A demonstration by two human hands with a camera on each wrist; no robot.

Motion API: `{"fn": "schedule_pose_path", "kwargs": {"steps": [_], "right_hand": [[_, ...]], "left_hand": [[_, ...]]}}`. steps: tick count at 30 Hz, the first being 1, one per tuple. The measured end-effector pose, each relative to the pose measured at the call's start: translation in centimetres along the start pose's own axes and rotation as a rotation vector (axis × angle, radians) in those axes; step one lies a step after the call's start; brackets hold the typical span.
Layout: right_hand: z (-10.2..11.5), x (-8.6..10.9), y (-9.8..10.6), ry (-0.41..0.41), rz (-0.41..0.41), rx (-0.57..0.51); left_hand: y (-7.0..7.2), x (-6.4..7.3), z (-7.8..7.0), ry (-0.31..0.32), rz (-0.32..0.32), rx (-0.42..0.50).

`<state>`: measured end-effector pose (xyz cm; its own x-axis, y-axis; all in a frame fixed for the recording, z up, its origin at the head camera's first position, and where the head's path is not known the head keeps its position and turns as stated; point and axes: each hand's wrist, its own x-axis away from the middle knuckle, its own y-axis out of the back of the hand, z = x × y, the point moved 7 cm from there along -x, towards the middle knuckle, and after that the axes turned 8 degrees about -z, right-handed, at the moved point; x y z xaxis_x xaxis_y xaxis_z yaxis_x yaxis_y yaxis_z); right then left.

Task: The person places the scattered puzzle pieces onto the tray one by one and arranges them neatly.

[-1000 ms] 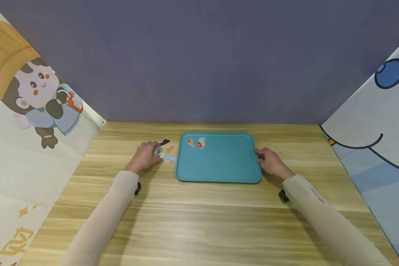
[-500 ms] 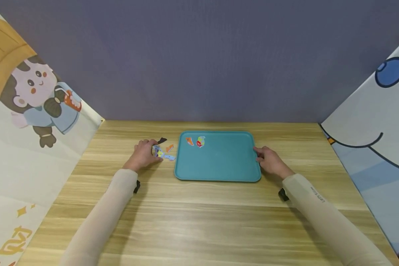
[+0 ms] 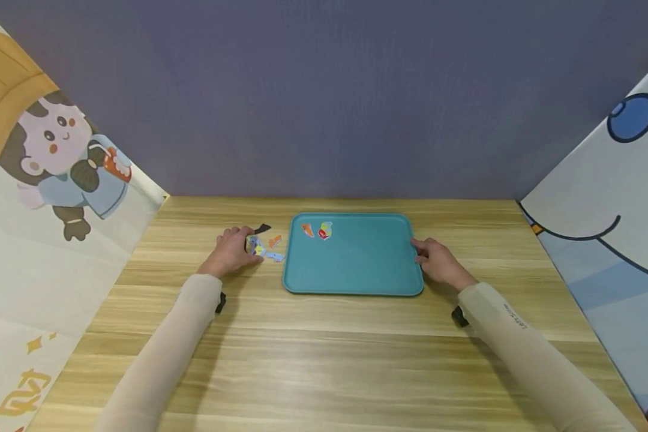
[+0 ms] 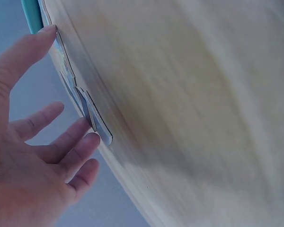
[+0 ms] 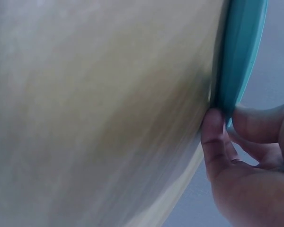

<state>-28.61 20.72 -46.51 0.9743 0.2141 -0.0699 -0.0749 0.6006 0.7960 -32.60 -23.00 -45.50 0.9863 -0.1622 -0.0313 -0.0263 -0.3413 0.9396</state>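
Observation:
In the head view, my left hand [image 3: 231, 252] rests on the table around a small cluster of flat, colourful cut-out pieces [image 3: 257, 246]. The left wrist view has its fingers loosely bent and spread, with some fingertips and the thumb touching the edges of the thin pieces [image 4: 87, 109]. Close by lie a black piece [image 3: 262, 228], an orange piece [image 3: 275, 241] and a light-blue piece [image 3: 275, 257]. My right hand [image 3: 439, 262] pinches the right rim of a teal tray [image 3: 367, 258] between thumb and fingers, also seen in the right wrist view.
On the tray's upper left lie an orange piece [image 3: 308, 230] and a red-and-green piece [image 3: 324, 230]. The wooden table [image 3: 324, 354] meets a dark wall [image 3: 335, 102] at the back. Cartoon-printed panels stand at the left and right.
My left hand has shifted very slightly left, with the blue-and-yellow pieces under its fingers now lying a bit differently. The right hand stays at the tray rim.

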Motion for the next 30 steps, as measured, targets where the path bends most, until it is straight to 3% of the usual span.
{"fn": "schedule_pose_path", "kwargs": {"steps": [10,15,20,30], "right_hand": [[-0.2,0.0,-0.1,0.005,0.001,-0.002],[-0.3,0.0,-0.1,0.009,-0.001,0.002],[-0.3,0.0,0.0,0.005,0.004,0.008],[-0.1,0.1,-0.1,-0.004,0.014,0.004]], "left_hand": [[-0.3,-0.2,-0.2,-0.008,0.012,-0.009],[-0.1,-0.4,-0.6,-0.037,-0.025,-0.016],[0.6,-0.6,-1.6,-0.083,-0.077,0.009],[1.5,-0.5,-4.5,-0.12,-0.079,0.078]]}}
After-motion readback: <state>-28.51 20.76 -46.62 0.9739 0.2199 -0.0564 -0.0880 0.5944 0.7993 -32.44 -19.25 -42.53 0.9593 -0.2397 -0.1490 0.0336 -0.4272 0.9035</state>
